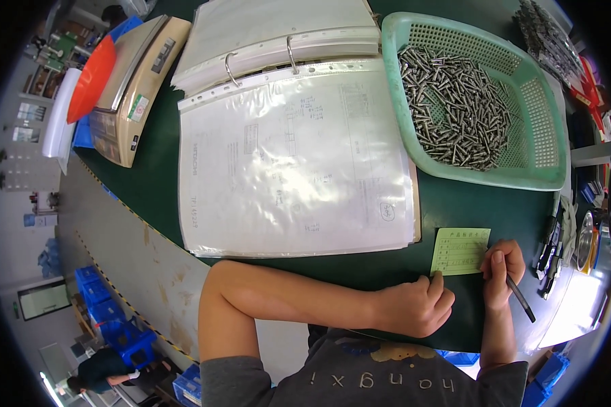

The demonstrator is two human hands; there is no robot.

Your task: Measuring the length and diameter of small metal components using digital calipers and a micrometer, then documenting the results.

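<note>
A small pale-green printed card lies on the dark green tabletop near my body. My right hand is closed round a dark pen, at the card's right edge. The pen's rear end slants down toward me; its tip is hidden by the fingers. My left hand is curled, its fingertips on the card's lower left corner, pressing it to the table. Beyond the hands lies an open ring binder, its printed sheet in a shiny clear sleeve.
At the back right, a green plastic basket holds many small metal pins. A beige weighing scale with an orange tray stands back left. Black-handled tools lie at the right edge. A person is far off, lower left.
</note>
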